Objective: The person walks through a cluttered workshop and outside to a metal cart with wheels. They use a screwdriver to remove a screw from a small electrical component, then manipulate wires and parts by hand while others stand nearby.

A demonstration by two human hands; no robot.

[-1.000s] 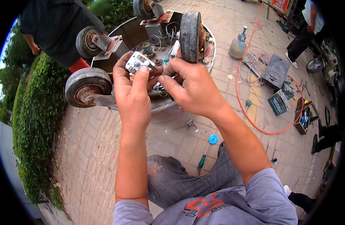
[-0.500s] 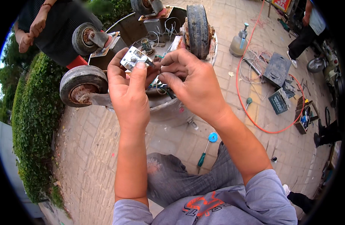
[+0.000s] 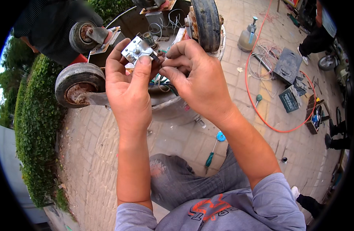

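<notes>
My left hand (image 3: 127, 90) is closed round a small silver metal switch-like part (image 3: 137, 50), with a round stud at its middle and a dark side. The thumb presses on its near edge. Close beside it, my right hand (image 3: 202, 77) pinches at the dark side of the part. Whatever lies between those fingertips is too small to make out. Both hands are above a round metal drum-like body (image 3: 173, 114), which has wires inside. Rusty caster wheels stand on its rim: one at left (image 3: 80, 85), one farther back (image 3: 83, 37) and one at right (image 3: 206, 25).
A green-handled screwdriver (image 3: 209, 158) and a blue disc (image 3: 221, 136) lie on the paving. At right are a pump sprayer (image 3: 247, 38), an orange hose (image 3: 269, 124), a dark case (image 3: 288, 66), a battery (image 3: 289, 100) and a wooden tool tray (image 3: 312, 123). People stand at both sides.
The view has shifted slightly. The silver part has tilted a little in my left hand, and my right fingertips stay beside it. The hands of the person at upper left have mostly left view.
</notes>
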